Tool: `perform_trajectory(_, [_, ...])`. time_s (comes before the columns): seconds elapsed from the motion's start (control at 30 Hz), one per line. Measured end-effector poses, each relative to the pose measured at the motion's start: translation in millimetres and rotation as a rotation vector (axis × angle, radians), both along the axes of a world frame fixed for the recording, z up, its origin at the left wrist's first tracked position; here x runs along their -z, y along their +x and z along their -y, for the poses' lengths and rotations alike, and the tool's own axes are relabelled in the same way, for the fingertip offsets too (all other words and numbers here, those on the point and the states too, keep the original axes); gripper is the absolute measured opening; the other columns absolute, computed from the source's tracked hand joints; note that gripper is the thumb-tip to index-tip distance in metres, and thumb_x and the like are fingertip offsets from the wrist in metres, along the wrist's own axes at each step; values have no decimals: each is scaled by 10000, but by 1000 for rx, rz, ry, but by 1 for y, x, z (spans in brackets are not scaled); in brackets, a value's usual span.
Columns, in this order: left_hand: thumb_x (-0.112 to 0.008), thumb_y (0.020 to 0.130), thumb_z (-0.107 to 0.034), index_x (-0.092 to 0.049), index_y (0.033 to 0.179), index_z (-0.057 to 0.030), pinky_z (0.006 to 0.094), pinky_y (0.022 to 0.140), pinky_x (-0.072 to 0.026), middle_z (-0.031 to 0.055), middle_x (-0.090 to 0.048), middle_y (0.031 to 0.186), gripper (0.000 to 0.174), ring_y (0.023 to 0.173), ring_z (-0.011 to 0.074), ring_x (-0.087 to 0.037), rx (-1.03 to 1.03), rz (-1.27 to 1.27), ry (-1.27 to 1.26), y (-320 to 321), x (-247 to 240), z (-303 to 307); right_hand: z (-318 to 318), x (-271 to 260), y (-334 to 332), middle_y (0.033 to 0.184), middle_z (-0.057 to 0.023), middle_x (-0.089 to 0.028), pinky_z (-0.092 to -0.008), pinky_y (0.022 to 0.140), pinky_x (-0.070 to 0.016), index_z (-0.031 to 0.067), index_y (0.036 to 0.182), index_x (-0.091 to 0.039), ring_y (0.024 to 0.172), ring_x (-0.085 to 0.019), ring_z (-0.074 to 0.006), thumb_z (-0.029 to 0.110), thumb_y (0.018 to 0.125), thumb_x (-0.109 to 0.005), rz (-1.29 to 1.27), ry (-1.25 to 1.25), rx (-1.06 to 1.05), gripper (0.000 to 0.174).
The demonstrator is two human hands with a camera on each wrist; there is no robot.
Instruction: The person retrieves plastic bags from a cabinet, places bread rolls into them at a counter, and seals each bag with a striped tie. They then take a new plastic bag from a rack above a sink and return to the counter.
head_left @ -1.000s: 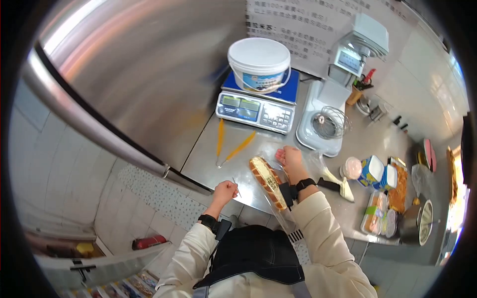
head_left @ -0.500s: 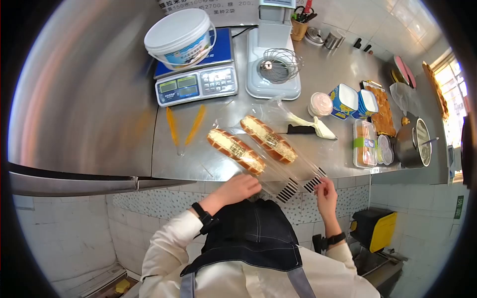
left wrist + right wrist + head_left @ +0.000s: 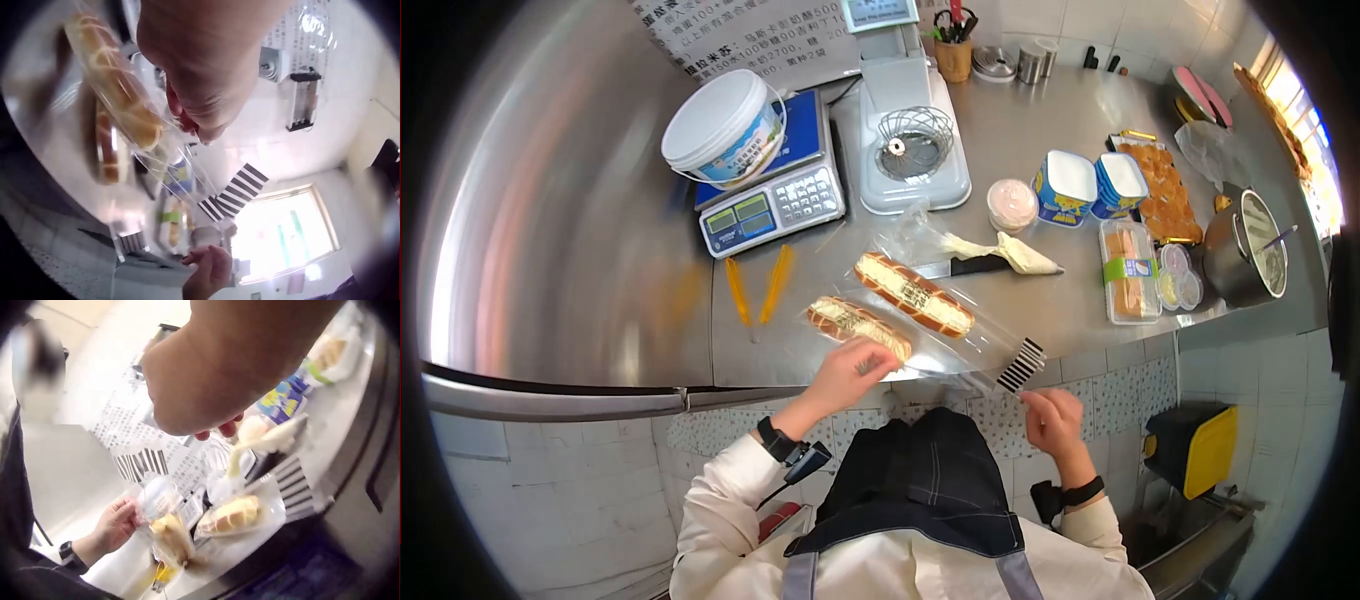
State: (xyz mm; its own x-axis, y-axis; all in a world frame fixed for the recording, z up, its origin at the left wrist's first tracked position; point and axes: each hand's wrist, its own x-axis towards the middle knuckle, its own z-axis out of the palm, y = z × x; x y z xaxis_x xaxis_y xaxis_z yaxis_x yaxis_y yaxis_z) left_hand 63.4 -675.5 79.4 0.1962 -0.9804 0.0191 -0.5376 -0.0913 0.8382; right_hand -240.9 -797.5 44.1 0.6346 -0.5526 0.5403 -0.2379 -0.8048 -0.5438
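Note:
My left hand (image 3: 855, 370) pinches the clear plastic bag of the nearer long, cream-topped bread (image 3: 840, 320). In the right wrist view that bagged bread (image 3: 172, 537) is tilted up, with the bag's striped end (image 3: 142, 464) raised. My right hand (image 3: 1055, 415) has curled fingers close beside a striped bag end (image 3: 1022, 367); I cannot tell whether it pinches anything. A second bagged bread (image 3: 915, 295) lies on the steel counter just beyond, its striped end (image 3: 294, 481) at the counter edge. Both breads show a crosshatched crust and pale filling.
Yellow-handled tongs (image 3: 775, 285) lie at left below a scale (image 3: 805, 195) bearing a white bucket (image 3: 718, 115). A piping bag (image 3: 1025, 255) and black-handled knife (image 3: 980, 264) lie behind the breads. Tubs (image 3: 1068, 180), packed bread (image 3: 1130, 270) and a steel pot (image 3: 1240, 260) stand right.
Two bagged breads show side by side since half a second ago. My left hand has come up over the nearer bag and lifted it; my right hand has moved slightly down.

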Motion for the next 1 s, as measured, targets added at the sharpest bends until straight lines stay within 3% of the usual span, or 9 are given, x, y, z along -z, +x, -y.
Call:
perform_trajectory(0.07, [-646, 781, -102, -599, 805, -41, 244, 679, -435, 40, -584, 789, 80, 717, 135, -541, -36, 43, -112, 11, -26, 7, 20, -33, 17, 670, -84, -575, -312, 480, -438, 32, 870, -582, 539, -545, -228, -80, 611, -536, 115, -229, -23, 286])
perform_trajectory(0.13, [-620, 820, -108, -581, 848, -43, 233, 701, -421, 20, -575, 815, 80, 728, 99, -522, -179, -161, -254, 21, -46, 12, 26, -64, 43, 675, -94, -574, -310, 470, -428, 14, 866, -578, 535, -544, -223, -93, 613, -534, 195, -256, -48, 278])
perform_trajectory(0.17, [-594, 844, -95, -554, 899, -38, 211, 723, -409, -2, -558, 847, 89, 765, 66, -507, -216, -361, -265, 26, -54, 11, 25, -80, 59, 700, -100, -579, -308, 486, -433, 15, 873, -578, 558, -550, -228, -92, 620, -538, 233, -219, -83, 278])
perform_trajectory(0.37, [-582, 841, -72, -536, 894, -41, 197, 698, -412, -6, -549, 808, 77, 738, 61, -505, -296, -626, -477, 35, -92, 19, -10, -152, 167, 841, -122, -580, -292, 622, -467, 7, 913, -573, 701, -574, -252, -33, 737, -584, 359, 48, -242, 181])
perform_trajectory(0.53, [-609, 818, -32, -545, 967, -28, 200, 732, -452, 3, -586, 905, 162, 823, 55, -551, -219, -878, -567, 19, -107, 17, -28, -174, 206, 841, -114, -577, -273, 644, -476, -3, 942, -576, 723, -594, -184, 6, 765, -612, 404, 303, -268, 180])
perform_trajectory(0.7, [-594, 818, -19, -541, 951, -20, 214, 711, -465, 32, -582, 867, 143, 759, 78, -556, -230, -812, -556, 13, -116, 5, -29, -177, 212, 821, -97, -608, -267, 639, -478, 7, 921, -607, 692, -603, -177, 24, 763, -629, 417, 325, -209, 161])
perform_trajectory(0.77, [-581, 837, -19, -541, 959, -2, 191, 725, -455, 43, -581, 912, 130, 836, 70, -558, -205, -730, -620, 13, -120, 1, -33, -182, 214, 794, -97, -622, -268, 634, -479, 8, 892, -624, 688, -608, -176, 44, 758, -644, 401, 346, -243, 140])
perform_trajectory(0.9, [-570, 840, -8, -549, 979, 4, 204, 744, -449, 38, -575, 920, 141, 845, 77, -551, -238, -683, -709, 16, -129, -6, -42, -188, 223, 785, -102, -626, -266, 634, -479, 5, 875, -630, 697, -611, -177, 54, 755, -652, 437, 329, -279, 131])
perform_trajectory(1.0, [-564, 840, 1, -558, 1015, 2, 222, 767, -438, 39, -576, 922, 175, 848, 89, -543, -269, -485, -779, 18, -135, -11, -46, -191, 229, 790, -101, -629, -269, 629, -477, 7, 863, -633, 699, -612, -186, 46, 755, -651, 443, 377, -284, 116])
